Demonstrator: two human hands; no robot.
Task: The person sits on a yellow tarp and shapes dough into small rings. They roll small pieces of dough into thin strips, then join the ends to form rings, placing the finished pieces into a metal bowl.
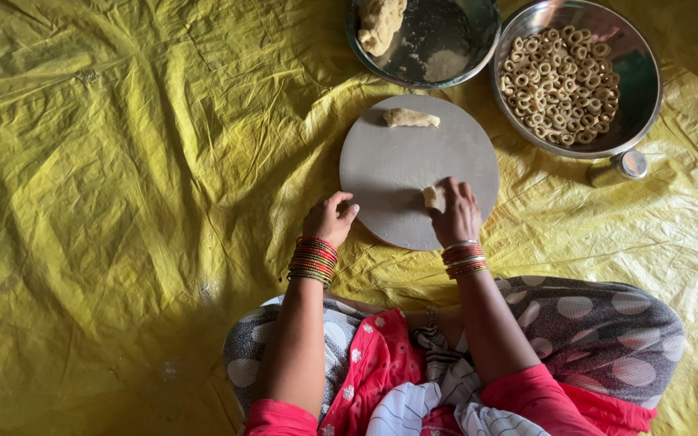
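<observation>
A round grey board [401, 161] lies on the yellow sheet in front of me. My right hand [455, 214] rests on the board's near right part and presses a small piece of dough [433, 197] under its fingers. My left hand [329, 219] sits at the board's near left edge, fingers loosely curled, holding nothing. A second, longer piece of dough [410, 119] lies at the far side of the board. Both wrists wear stacks of red and gold bangles.
A steel plate [438, 44] at the top holds a lump of dough [380, 24]. To its right a steel bowl [638, 81] holds several small dough rings [561, 85]. A small metal container [625, 166] stands beside the bowl. The crumpled yellow sheet [123, 186] covers the floor.
</observation>
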